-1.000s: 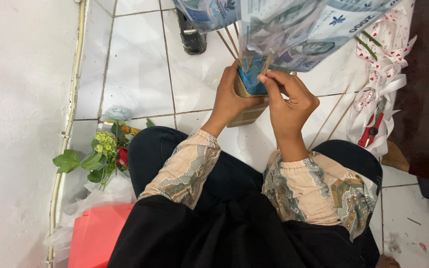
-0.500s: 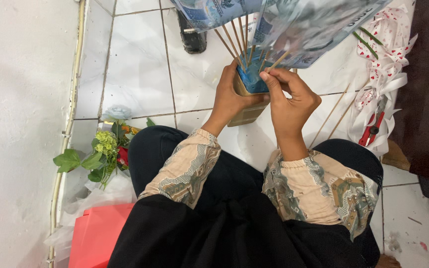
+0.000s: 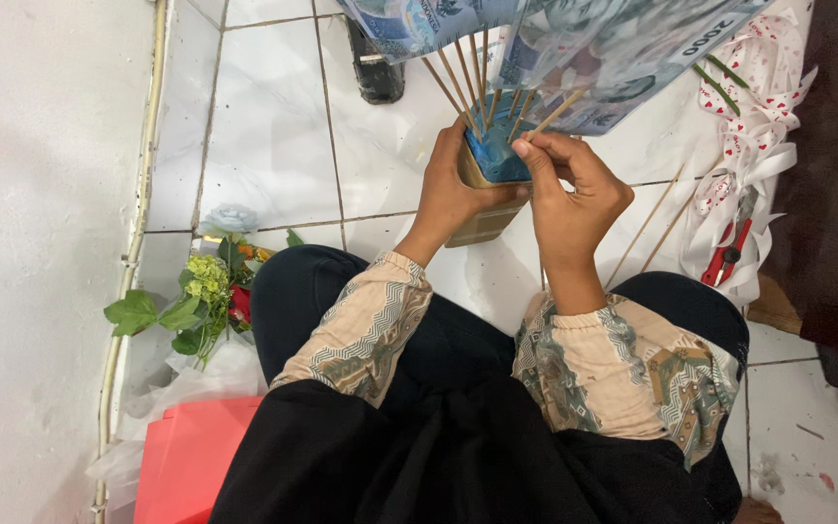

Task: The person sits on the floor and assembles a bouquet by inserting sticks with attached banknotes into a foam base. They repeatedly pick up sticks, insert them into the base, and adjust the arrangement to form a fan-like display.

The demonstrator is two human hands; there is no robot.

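Note:
My left hand (image 3: 453, 192) wraps around a small tan box (image 3: 482, 225) filled with blue foam (image 3: 495, 155), held above the white tiled floor. Several thin wooden skewers (image 3: 458, 82) stand in the foam, each carrying a folded blue-grey banknote (image 3: 574, 49) that fans out at the top of the view. My right hand (image 3: 574, 189) pinches one skewer (image 3: 550, 116) near its lower end at the foam's right edge. Patterned beige sleeves cover both forearms, and my dark-trousered knees lie below.
Loose skewers (image 3: 657, 223) lie on the tiles at right beside white ribbon with red hearts (image 3: 754, 146) and red-handled scissors (image 3: 726, 257). Artificial flowers (image 3: 201, 291) and a red box (image 3: 186, 461) sit at left near the wall. A dark bottle (image 3: 375, 63) stands farther back.
My right hand has shifted its grip down onto one skewer and brought its tip to the foam. The banknote fan has tilted slightly; the left hand stays on the box.

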